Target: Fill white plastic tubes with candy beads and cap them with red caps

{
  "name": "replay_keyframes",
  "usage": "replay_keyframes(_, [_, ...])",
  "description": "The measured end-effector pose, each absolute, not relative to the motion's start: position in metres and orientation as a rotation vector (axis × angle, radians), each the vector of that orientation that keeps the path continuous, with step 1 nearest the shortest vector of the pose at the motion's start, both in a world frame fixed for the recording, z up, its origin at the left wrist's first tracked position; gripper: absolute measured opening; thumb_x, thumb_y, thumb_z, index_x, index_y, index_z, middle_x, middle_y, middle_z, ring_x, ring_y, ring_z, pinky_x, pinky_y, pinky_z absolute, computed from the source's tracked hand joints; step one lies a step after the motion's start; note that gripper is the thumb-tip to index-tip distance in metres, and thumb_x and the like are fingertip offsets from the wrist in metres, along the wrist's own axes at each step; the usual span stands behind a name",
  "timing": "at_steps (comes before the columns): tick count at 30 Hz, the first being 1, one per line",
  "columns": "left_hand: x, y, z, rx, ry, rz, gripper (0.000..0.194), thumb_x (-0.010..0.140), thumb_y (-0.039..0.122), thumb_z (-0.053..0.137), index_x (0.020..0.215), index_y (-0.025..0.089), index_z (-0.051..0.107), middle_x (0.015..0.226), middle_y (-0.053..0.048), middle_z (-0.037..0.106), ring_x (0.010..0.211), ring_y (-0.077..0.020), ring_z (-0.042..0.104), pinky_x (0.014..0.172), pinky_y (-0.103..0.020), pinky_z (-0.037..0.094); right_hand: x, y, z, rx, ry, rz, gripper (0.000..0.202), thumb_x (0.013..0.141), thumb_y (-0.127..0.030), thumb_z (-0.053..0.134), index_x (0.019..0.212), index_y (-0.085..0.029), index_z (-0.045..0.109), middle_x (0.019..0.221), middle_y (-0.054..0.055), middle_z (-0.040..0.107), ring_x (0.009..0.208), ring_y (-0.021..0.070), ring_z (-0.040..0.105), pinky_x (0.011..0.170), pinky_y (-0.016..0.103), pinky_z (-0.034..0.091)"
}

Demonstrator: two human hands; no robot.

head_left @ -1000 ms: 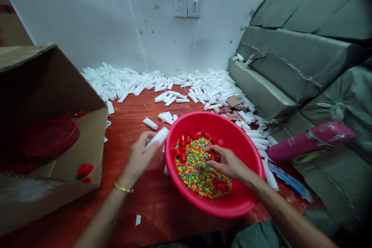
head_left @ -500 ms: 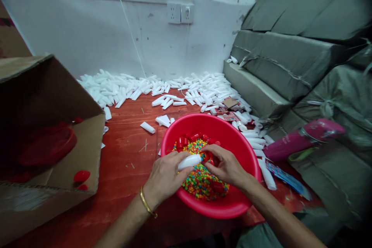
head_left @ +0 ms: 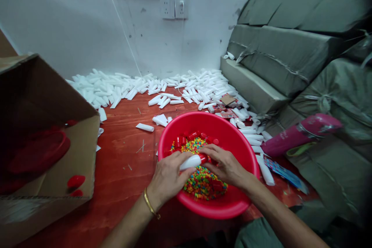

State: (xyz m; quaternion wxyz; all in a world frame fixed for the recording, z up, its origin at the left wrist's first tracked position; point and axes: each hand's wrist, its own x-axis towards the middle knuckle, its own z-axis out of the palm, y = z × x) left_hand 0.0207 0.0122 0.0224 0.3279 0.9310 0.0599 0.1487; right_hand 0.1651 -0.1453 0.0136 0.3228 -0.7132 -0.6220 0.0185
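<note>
White tube (head_left: 189, 163): in the left hand, tilted slightly, above the beads and within the basin's outline; its right end meets a red cap.
Red cap (head_left: 203, 158): at the tube's right end, partly hidden by fingers; how far it is seated, cannot tell.
Left hand (head_left: 170, 172): clamped on the tube, thumb on the near side, fingers on the far side.
Right hand (head_left: 225, 163): fingers and thumb closed about the red cap, over the beads.
Bracelet (head_left: 149, 204): gold-coloured, on the left wrist.
Beads (head_left: 202, 192): small, multicoloured, loose over the basin floor.
Other caps (head_left: 180, 141): red, several, mostly along the far edge of the beads.
Basin (head_left: 241, 149): bright red, round, standing on the bench.
Bench (head_left: 122, 155): reddish wood, bits of scrap on its surface.
Lone tube (head_left: 144, 127): white, lying left of the basin, apart from the heap.
Tube heap (head_left: 101, 87): white, many, spread along the foot of the wall (head_left: 87, 31) and down the right side.
Pink cylinder (head_left: 302, 135): right of the basin, leaning against wrapped bundles (head_left: 281, 56).
Blue packet (head_left: 286, 174): flat, just below the pink cylinder.
Carton (head_left: 83, 155): at left, open side facing the bench, red items (head_left: 76, 181) inside.
Sockets (head_left: 174, 8): two, side by side on the wall; a plug in the right one.
</note>
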Motion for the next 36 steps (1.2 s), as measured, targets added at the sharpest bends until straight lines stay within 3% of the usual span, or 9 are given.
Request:
replay_keyframes(4, [0.024, 0.016, 0.019, 2.425, 0.045, 0.360, 0.029, 0.080, 0.033, 0.057, 0.107, 0.022, 0.057, 0.090, -0.003, 0.061, 0.079, -0.0181, 0.058, 0.070, -0.033, 0.047, 0.168, -0.141, 0.018, -1.901, -1.621, 0.365, 0.033, 0.089, -0.044, 0.042, 0.084, -0.015, 0.057, 0.069, 0.003, 0.055, 0.060, 0.0130, 0.048, 0.054, 0.025, 0.038])
replay_keyframes(6, [0.024, 0.016, 0.018, 2.434, -0.002, 0.360, 0.030, 0.080, 0.035, 0.057, 0.108, 0.023, 0.056, 0.090, -0.003, 0.061, 0.078, -0.0180, 0.058, 0.070, -0.032, 0.047, 0.168, -0.138, 0.018, -1.929, -1.537, 0.547, 0.049, 0.091, -0.051, 0.030, 0.062, -0.016, 0.050, 0.054, -0.002, 0.044, 0.049, 0.0103, 0.038, 0.046, 0.023, 0.030])
replay_keyframes(9, [0.024, 0.014, 0.016, 2.427, -0.001, 0.387, 0.033, 0.082, 0.037, 0.055, 0.111, 0.022, 0.054, 0.094, -0.004, 0.062, 0.081, -0.0187, 0.058, 0.072, -0.033, 0.047, 0.166, -0.134, 0.017, -1.992, -1.275, 0.751, 0.059, 0.091, -0.055, 0.017, 0.052, -0.018, 0.041, 0.046, -0.003, 0.035, 0.043, 0.0095, 0.033, 0.042, 0.023, 0.025])
replay_keyframes(12, [0.023, 0.012, 0.013, 2.410, 0.067, 0.418, 0.034, 0.083, 0.039, 0.052, 0.112, 0.021, 0.053, 0.100, -0.005, 0.062, 0.087, -0.0199, 0.059, 0.074, -0.035, 0.048, 0.162, -0.134, 0.019, -1.978, -1.155, 0.713, 0.057, 0.092, -0.053, 0.015, 0.063, -0.018, 0.049, 0.053, 0.000, 0.046, 0.050, 0.0120, 0.043, 0.048, 0.024, 0.034])
replay_keyframes(16, [0.024, 0.012, 0.012, 2.385, 0.111, 0.441, 0.034, 0.083, 0.040, 0.052, 0.112, 0.022, 0.053, 0.102, -0.005, 0.062, 0.089, -0.0196, 0.059, 0.075, -0.034, 0.048, 0.159, -0.136, 0.023, -1.841, -1.310, 0.509, 0.032, 0.087, -0.046, 0.043, 0.102, -0.019, 0.052, 0.087, 0.004, 0.057, 0.073, 0.0151, 0.052, 0.063, 0.027, 0.041])
replay_keyframes(23, [0.023, 0.011, 0.013, 2.506, 0.074, 0.420, 0.033, 0.085, 0.038, 0.050, 0.112, 0.021, 0.055, 0.091, -0.004, 0.063, 0.078, -0.0184, 0.060, 0.068, -0.031, 0.048, 0.165, -0.127, 0.018, -1.910, -1.329, 0.730, 0.036, 0.087, -0.049, 0.040, 0.071, -0.018, 0.049, 0.052, -0.005, 0.041, 0.047, 0.0099, 0.042, 0.043, 0.020, 0.030])
replay_keyframes(29, [0.019, 0.012, 0.013, 2.360, 0.160, 0.759, 0.033, 0.083, 0.036, 0.052, 0.110, 0.018, 0.055, 0.092, -0.006, 0.063, 0.081, -0.0187, 0.059, 0.072, -0.032, 0.048, 0.161, -0.128, 0.022, -1.872, -1.137, 0.747, 0.056, 0.089, -0.058, 0.014, 0.065, -0.018, 0.045, 0.056, -0.001, 0.047, 0.050, 0.0111, 0.046, 0.048, 0.023, 0.037])
replay_keyframes(32, [-0.020, 0.019, 0.013, 2.165, 0.316, 0.864, 0.032, 0.081, 0.033, 0.055, 0.111, 0.022, 0.054, 0.100, -0.006, 0.063, 0.087, -0.0169, 0.060, 0.076, -0.029, 0.049, 0.167, -0.140, 0.023, -2.131, -1.354, 0.732, 0.043, 0.084, -0.056, 0.038, 0.074, -0.017, 0.053, 0.065, 0.002, 0.054, 0.057, 0.0135, 0.050, 0.050, 0.024, 0.036])
replay_keyframes(36, [-0.119, 0.032, 0.000, 2.243, 0.509, 0.584, 0.029, 0.074, 0.039, 0.060, 0.102, 0.031, 0.060, 0.095, -0.001, 0.068, 0.081, -0.0194, 0.064, 0.069, -0.028, 0.053, 0.174, -0.156, 0.013, -2.487, -1.808, 0.751, 0.023, 0.064, -0.037, 0.070, 0.074, -0.019, 0.060, 0.063, 0.002, 0.056, 0.057, 0.0168, 0.052, 0.049, 0.024, 0.029])
